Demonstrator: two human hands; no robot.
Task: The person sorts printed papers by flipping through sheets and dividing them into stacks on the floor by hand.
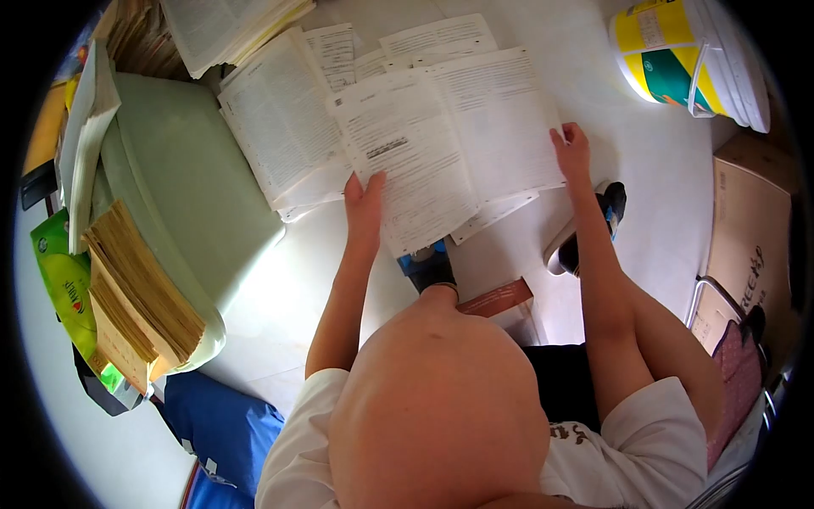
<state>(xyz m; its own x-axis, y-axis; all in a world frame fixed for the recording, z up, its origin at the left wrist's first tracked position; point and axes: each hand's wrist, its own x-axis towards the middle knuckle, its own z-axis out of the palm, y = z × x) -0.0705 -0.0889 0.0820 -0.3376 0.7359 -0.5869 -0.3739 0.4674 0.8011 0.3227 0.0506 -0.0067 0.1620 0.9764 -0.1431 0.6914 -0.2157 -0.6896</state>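
Observation:
A large printed sheet (pixel 407 161), folded down the middle into two pages, is spread in front of me. My left hand (pixel 365 208) grips its lower left edge, thumb and fingers closed on the paper. At the right edge, my right hand (pixel 573 154) pinches the same sheet with its fingers curled. Beneath and behind it lie other printed papers (pixel 275 127), partly covered, with more loose sheets (pixel 441 36) further back. The small print cannot be read.
On the left stands a pale green plastic container (pixel 186 161), with bundled yellowed papers (pixel 140 288) and a green packet (pixel 68 288) beside it. A paper stack (pixel 229 30) is behind. A yellow-and-white bucket (pixel 657 38), a cardboard box (pixel 746 229) and a blue bag (pixel 220 424) surround me.

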